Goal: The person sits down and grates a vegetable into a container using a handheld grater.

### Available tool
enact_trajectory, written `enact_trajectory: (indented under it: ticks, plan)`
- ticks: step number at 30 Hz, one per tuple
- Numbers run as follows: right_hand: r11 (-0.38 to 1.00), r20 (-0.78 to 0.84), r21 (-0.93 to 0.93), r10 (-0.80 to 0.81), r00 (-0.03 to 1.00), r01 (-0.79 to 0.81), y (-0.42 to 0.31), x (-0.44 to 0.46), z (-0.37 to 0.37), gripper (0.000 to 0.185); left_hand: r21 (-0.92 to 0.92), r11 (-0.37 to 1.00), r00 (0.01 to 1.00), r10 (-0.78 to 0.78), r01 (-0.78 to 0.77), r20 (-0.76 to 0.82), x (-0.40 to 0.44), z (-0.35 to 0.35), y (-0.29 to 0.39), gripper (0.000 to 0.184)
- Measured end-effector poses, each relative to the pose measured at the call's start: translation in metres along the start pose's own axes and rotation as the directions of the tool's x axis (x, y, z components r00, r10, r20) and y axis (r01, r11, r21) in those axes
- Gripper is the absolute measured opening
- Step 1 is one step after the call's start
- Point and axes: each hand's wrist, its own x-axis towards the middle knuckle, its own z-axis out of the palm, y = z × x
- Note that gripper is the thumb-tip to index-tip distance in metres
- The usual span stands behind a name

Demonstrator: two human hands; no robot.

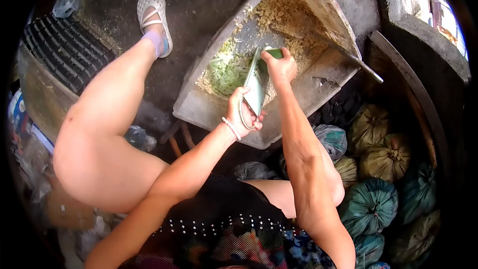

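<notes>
- a grey trough (199, 108) is seen from above, set in front of a seated person; it is taken as the landmark.
- over the trough, a flat metal grater (255, 89) is held tilted by the left hand (241, 112), its fingers curled round the looped handle and its thumb laid along the edge.
- a green piece (272, 59) is pinched between thumb and fingers of the right hand (282, 68) at the grater's upper part, also over the trough.
- inside the trough, pale green shreds (226, 72) are heaped left of the grater, and a crumbly tan mash (289, 12) is spread along the far and right parts.
- a rod (371, 71) is rested across the trough's right rim.
- right of the trough and nearer the person, tied bags (369, 206) are piled.
- left of the trough, a pale shoe (151, 7) is worn on a foot.
</notes>
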Motion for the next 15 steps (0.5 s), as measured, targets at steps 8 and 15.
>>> enact_trajectory:
  ticks: [8, 15]
  plan:
    - [0.978, 0.13, 0.103, -0.193, 0.973, 0.181, 0.018, -0.095, -0.054, 0.069, 0.069, 0.994, 0.996, 0.091, -0.091, 0.0, 0.0, 0.003, 0.002, 0.056]
    - [1.0, 0.089, 0.015, 0.018, 0.996, -0.02, 0.02, -0.017, -0.022, 0.068, 0.051, 0.999, 1.0, -0.004, 0.003, 0.026, 0.004, -0.005, 0.005, 0.058]
